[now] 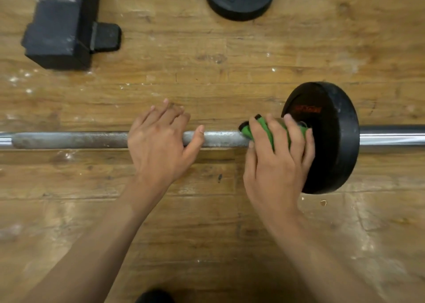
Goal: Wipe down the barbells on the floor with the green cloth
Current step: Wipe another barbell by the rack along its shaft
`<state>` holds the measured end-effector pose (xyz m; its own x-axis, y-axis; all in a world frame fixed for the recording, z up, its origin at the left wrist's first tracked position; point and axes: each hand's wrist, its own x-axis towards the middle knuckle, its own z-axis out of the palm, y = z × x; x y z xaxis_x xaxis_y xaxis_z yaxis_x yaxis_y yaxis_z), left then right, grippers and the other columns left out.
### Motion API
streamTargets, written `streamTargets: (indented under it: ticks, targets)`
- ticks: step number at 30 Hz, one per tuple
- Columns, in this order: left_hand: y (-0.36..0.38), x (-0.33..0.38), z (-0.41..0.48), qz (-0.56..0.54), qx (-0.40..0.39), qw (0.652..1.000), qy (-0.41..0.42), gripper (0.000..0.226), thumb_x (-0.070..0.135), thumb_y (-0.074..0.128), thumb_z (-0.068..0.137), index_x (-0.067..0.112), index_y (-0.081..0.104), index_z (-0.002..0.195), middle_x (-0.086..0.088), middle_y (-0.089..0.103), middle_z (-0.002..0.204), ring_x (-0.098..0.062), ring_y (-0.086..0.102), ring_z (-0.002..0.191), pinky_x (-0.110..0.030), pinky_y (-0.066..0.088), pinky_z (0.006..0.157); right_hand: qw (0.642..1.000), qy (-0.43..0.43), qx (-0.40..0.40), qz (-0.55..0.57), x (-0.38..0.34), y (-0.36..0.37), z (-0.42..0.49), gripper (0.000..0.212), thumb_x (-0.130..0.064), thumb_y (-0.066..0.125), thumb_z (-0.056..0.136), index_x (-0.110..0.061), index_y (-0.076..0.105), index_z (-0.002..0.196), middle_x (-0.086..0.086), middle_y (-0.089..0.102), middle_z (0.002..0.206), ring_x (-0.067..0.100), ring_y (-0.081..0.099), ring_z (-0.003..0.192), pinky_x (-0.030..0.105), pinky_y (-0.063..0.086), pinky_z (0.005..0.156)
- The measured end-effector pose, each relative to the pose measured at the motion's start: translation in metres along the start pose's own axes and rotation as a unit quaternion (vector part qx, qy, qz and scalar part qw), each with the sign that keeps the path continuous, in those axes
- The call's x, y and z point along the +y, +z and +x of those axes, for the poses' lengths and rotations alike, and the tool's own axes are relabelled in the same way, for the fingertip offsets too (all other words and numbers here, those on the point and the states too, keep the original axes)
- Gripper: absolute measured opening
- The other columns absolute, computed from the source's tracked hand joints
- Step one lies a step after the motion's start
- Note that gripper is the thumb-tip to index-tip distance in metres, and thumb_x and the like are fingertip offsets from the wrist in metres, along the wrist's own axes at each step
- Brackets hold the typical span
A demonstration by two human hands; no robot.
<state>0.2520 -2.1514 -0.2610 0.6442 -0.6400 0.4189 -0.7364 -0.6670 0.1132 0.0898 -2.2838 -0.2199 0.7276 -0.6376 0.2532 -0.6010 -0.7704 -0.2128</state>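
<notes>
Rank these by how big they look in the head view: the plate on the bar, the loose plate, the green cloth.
1. Plate on the bar.
2. Loose plate, farther off and cut by the top edge, so unsure.
3. Green cloth, mostly hidden under the right hand.

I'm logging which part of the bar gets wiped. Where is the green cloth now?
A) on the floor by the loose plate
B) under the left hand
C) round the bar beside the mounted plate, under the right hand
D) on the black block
C: the right hand grips the green cloth round the barbell, close against the mounted plate.
</notes>
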Motion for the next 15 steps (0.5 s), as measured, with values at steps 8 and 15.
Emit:
streamTargets:
  ticks: [8, 15]
  targets:
    - [0.003, 0.0, 0.002, -0.001, 0.003, 1.0, -0.01, 0.056, 0.053, 0.04, 0.106, 0.015, 0.08, 0.108, -0.003, 0.077, 0.118, -0.026, 0.064, 0.13, -0.046, 0.041, 0.111, 0.999, 0.019, -0.022, -0.044, -0.006, 0.011, 0.03, 0.032, -0.031, 0.045, 0.107, -0.02, 0.075, 0.111, 0.004, 0.073, 0.114, 0.029, 0.059, 0.121, 0.047, 0.029, 0.119]
    - [0.0, 0.004, -0.006, 0.004, 0.023, 1.0, -0.01, 0.049, 0.049, 0.046, 0.104, 0.015, 0.081, 0.102, -0.002, 0.078, 0.116, -0.026, 0.066, 0.126, -0.045, 0.042, 0.108, 0.998, -0.036, -0.051, 0.024, -0.025, 0.022, 0.038, 0.029, -0.012, 0.053, 0.098, -0.017, 0.067, 0.123, 0.004, 0.072, 0.112, 0.028, 0.066, 0.107, 0.039, 0.042, 0.096]
